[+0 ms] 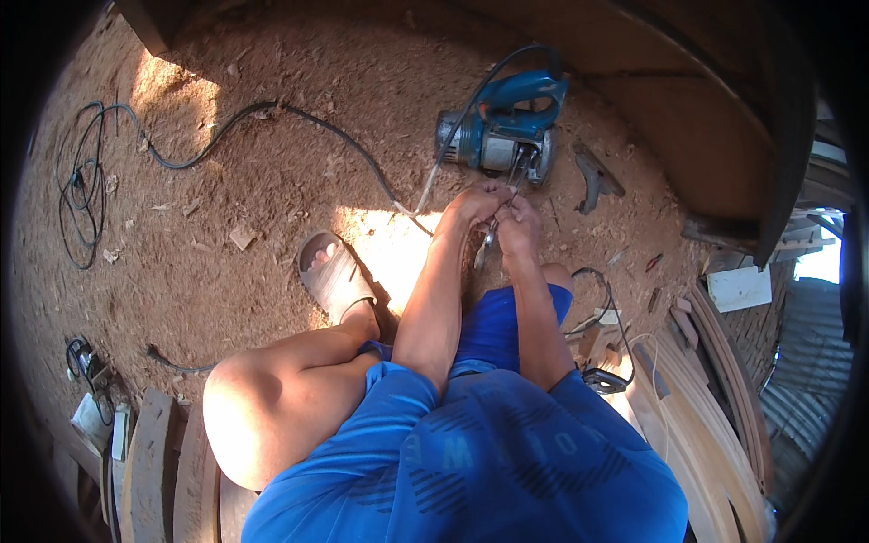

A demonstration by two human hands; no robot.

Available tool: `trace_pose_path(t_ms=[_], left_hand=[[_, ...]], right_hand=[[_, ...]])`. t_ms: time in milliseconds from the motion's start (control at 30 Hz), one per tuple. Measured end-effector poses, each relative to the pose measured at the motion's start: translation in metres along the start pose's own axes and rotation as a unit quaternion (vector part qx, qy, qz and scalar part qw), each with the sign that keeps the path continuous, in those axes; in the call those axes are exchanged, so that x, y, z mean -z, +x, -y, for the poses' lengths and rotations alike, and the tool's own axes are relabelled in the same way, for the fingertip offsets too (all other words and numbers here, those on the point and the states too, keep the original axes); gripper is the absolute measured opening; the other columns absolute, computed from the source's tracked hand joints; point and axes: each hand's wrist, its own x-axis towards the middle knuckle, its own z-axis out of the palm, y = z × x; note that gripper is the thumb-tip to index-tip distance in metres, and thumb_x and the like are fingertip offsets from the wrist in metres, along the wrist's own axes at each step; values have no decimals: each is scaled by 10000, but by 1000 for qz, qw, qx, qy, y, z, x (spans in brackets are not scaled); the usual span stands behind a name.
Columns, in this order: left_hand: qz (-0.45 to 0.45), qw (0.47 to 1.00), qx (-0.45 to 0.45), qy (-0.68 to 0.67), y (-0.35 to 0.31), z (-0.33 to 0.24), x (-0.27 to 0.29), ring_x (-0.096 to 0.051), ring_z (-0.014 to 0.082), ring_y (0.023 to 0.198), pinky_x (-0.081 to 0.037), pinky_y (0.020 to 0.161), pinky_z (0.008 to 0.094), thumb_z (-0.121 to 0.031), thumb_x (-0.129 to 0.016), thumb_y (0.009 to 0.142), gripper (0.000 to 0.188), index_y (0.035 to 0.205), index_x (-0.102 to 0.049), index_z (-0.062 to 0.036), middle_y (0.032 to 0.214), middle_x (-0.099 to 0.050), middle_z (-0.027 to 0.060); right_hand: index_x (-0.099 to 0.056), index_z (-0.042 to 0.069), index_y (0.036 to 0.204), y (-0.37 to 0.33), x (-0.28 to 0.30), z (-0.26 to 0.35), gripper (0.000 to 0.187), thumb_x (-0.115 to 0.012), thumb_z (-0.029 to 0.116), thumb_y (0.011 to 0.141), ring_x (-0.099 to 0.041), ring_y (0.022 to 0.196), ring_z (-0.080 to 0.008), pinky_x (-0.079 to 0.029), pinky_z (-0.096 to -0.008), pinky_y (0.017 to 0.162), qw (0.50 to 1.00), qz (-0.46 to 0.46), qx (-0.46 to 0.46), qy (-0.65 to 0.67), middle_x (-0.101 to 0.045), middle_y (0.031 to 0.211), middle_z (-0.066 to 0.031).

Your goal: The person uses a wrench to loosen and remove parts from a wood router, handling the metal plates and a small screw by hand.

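Note:
My left hand [478, 203] and my right hand [519, 226] meet in front of me, fingers closed and pinched together. Whatever sits between the left fingertips is too small to make out. From beside the right hand a slim shiny metal piece [490, 237] points back toward my body; its kind is unclear and the fingers hide its other end. Just beyond the fingertips, a corded power tool [507, 127] with a blue handle and silver metal body rests on the ground. Thin metal parts of it reach toward my fingers.
A grey metal bracket-like piece [593, 181] lies right of the power tool. Its dark cord [335, 131] runs left to a loose coil [83, 185]. Curved wooden boards [701, 416] are stacked at the right, more planks [149, 462] at lower left. A large brown panel [697, 118] overhangs the upper right.

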Motion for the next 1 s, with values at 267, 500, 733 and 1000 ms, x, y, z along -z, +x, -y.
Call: trace_pose_path(t_ms=[267,500,733,1000], left_hand=[[-39,995,4,90,1,-2,-1,-510,94,570,-407,477,272,-316,-668,953,303,868,-629,-27,741,-625,31],[-58,995,14,86,-12,-5,-6,-431,75,463,-317,382,260,-365,-651,962,346,831,-594,-50,633,-552,12],[-45,996,13,80,-3,15,11,-425,76,443,-289,378,250,-385,-628,975,329,864,-605,-77,616,-534,-9],[33,990,82,-111,-13,39,15,-601,117,611,-556,511,301,-310,-580,1008,244,1060,-594,-73,837,-642,31]], right_hand=[[-576,22,982,-2,14,-15,93,-613,70,912,-640,696,-138,-496,-281,558,994,47,-40,-89,-640,819,-49],[-576,52,916,8,33,-20,58,-628,76,906,-613,628,-120,-469,-257,514,987,78,-136,-21,-624,781,-42],[-614,21,709,-4,7,8,161,-628,86,856,-573,528,-135,-435,-283,462,967,79,-59,-237,-602,633,-56],[-665,-61,785,-2,12,19,235,-609,157,853,-651,591,-187,-503,-373,539,943,56,-58,-324,-663,694,-156]])
